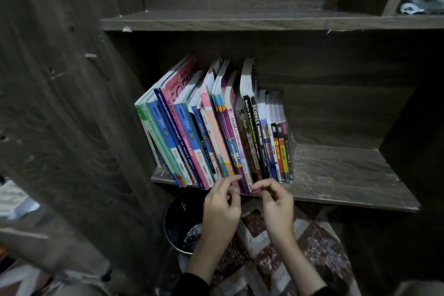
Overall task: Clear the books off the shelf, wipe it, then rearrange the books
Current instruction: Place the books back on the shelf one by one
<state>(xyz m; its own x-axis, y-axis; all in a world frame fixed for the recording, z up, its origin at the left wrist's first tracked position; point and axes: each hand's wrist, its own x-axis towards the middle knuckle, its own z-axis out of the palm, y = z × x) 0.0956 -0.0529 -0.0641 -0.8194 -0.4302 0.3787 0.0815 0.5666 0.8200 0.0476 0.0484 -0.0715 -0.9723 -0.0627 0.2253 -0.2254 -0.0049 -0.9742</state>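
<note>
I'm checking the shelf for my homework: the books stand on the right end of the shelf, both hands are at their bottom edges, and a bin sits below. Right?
Not quite. The head view shows the books on the left end of the shelf; its right end is bare. Both the left hand and right hand are at their bottom edges, and the bin sits below.

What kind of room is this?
Probably a study corner or bedroom at home. A dark wooden shelf holds school books, and a bin and patterned rug sit on the floor below.

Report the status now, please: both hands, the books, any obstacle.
Left hand and right hand pinching purple-spined books. Row of colourful schoolbooks leaning on dusty dark wooden shelf. Nothing blocking.
</note>
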